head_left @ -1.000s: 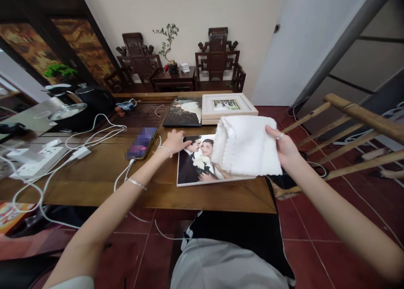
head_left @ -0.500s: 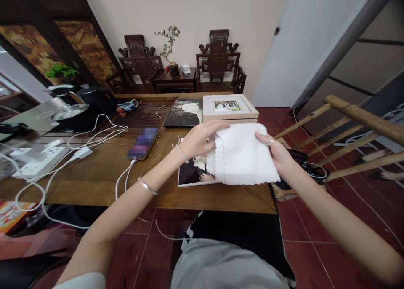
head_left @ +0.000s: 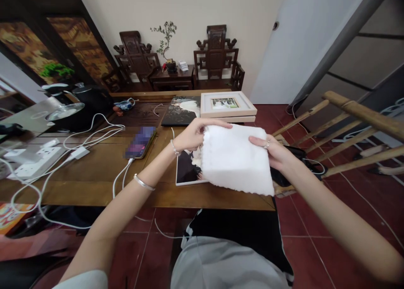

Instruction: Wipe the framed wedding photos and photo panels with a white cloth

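Note:
A white cloth (head_left: 237, 160) with scalloped edges is held up between my two hands above the table. My left hand (head_left: 198, 134) grips its upper left side, fingers along the top edge. At the upper right, my right hand (head_left: 272, 148) pinches it with the thumb on the front face. Below and partly behind the cloth lies a photo panel (head_left: 188, 169) with a dark picture and a white edge; the cloth hides its right part. Past my left hand lie another dark photo panel (head_left: 176, 111) and light wooden picture frames (head_left: 229, 105), stacked.
On the wooden table (head_left: 164, 192), a phone (head_left: 140, 143) is plugged into a white cable. Further left are a power strip (head_left: 36, 160), tangled cables and a lidded pot (head_left: 67, 114). A wooden chair (head_left: 356, 108) stands at the right.
The cloth has shifted slightly left and opened out flatter, hanging a little lower. My left hand has moved left along its top edge, and my right thumb sits further in.

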`<action>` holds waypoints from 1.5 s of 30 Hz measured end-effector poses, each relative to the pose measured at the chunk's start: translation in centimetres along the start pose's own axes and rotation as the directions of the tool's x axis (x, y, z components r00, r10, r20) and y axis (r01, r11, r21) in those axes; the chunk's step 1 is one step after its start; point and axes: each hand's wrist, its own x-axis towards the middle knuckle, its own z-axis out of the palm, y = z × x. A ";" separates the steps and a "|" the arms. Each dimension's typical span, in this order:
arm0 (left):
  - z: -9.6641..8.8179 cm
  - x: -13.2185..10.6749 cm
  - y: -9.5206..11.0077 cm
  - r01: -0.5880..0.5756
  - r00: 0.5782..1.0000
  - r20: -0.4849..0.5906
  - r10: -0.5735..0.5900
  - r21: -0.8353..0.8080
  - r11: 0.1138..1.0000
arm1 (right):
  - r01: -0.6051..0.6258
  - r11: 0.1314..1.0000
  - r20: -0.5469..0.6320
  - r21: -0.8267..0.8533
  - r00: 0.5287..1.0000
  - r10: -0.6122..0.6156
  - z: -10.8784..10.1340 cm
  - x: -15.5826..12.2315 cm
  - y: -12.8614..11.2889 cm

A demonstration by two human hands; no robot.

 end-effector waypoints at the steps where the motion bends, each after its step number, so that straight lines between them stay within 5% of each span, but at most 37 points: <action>1: -0.1 0.0 0.1 0.002 1.000 -0.003 -0.002 0.005 1.000 | -0.001 1.000 -0.023 0.006 1.000 0.001 0.1 0.0 -0.2; 6: 0.0 -0.1 0.2 -0.087 0.995 -0.020 0.093 0.189 0.978 | -0.018 1.000 -0.044 0.005 0.999 0.018 0.4 0.2 -0.4; 11: 0.5 -0.8 -0.8 0.067 0.997 -0.052 -0.052 0.356 0.932 | 0.024 0.998 -0.104 -0.064 0.994 -0.031 0.3 0.2 -0.3; 14: 0.9 -0.9 -1.4 0.064 0.996 -0.086 -0.034 0.374 0.925 | 0.054 0.998 -0.131 -0.024 0.990 -0.057 0.5 0.2 -0.5; 20: 0.2 -0.1 -1.0 -0.069 0.983 -0.160 0.095 0.164 0.984 | -0.020 1.000 -0.060 0.019 0.998 0.021 0.7 0.3 -1.1; 25: -0.7 0.0 -1.3 0.006 0.990 -0.142 -0.015 -0.063 0.998 | 0.032 0.999 0.048 -0.044 0.998 -0.030 0.5 0.5 -1.4; 28: -0.5 -0.1 -2.0 0.075 0.981 -0.163 -0.109 -0.203 0.976 | 0.089 0.993 0.007 -0.082 0.996 -0.089 1.0 0.5 -1.5; 34: -0.1 0.4 -2.4 0.231 0.879 -0.279 -0.386 -0.459 0.858 | 0.259 0.933 -0.029 -0.248 0.961 -0.274 1.4 0.3 -2.5; 37: -0.9 -0.7 -2.1 0.330 0.844 -0.259 -0.470 -0.441 0.835 | 0.399 0.796 -0.053 -0.455 0.881 -0.471 -0.3 0.2 -3.5; 41: -1.1 -5.2 -2.3 0.633 0.715 -0.361 -0.599 -0.029 0.774 | 0.356 0.341 -0.034 -0.870 0.646 -0.762 -3.2 0.3 -3.4; 43: -0.2 -8.1 -2.5 0.769 0.628 -0.433 -0.646 0.218 0.601 | 0.287 0.109 0.105 -0.952 0.638 -0.762 -3.6 0.5 -1.8; 45: 1.0 -10.6 -2.6 0.825 0.564 -0.419 -0.712 0.307 0.474 | 0.311 -0.069 0.281 -0.948 0.717 -0.638 -3.2 0.7 0.5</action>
